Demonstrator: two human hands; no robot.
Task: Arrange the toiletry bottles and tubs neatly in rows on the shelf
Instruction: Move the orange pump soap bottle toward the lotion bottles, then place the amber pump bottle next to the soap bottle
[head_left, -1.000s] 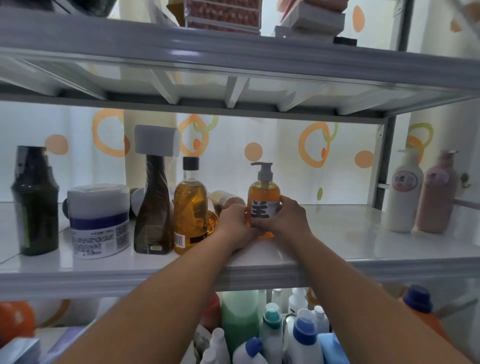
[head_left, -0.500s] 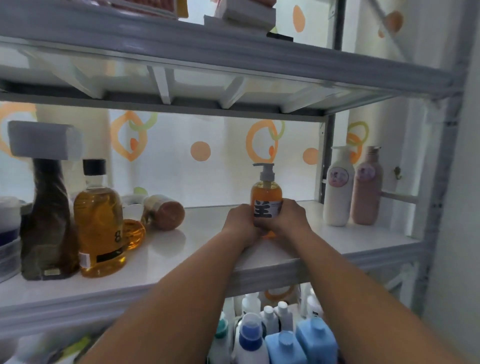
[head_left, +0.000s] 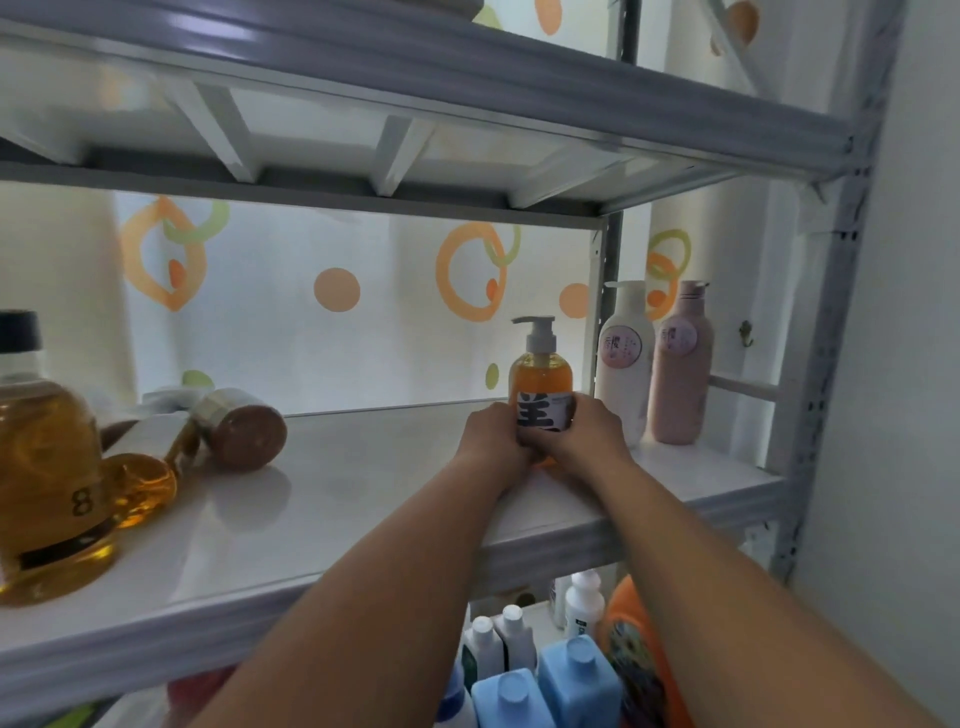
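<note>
Left hand (head_left: 491, 439) and right hand (head_left: 589, 436) wrap a closed grip around the upright orange pump bottle (head_left: 540, 374) on the shelf (head_left: 363, 493); the white bottle (head_left: 623, 387) stands just beside at three o'clock, nearest the right hand.

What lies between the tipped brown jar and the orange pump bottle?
Head view: only bare shelf from brown jar to the left hand gripping the pump bottle.

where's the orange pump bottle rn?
Head view: the orange pump bottle stands upright on the middle shelf, right of centre, gripped by the left hand and right hand, just left of the white bottle and pink bottle at the shelf's right end.
</note>
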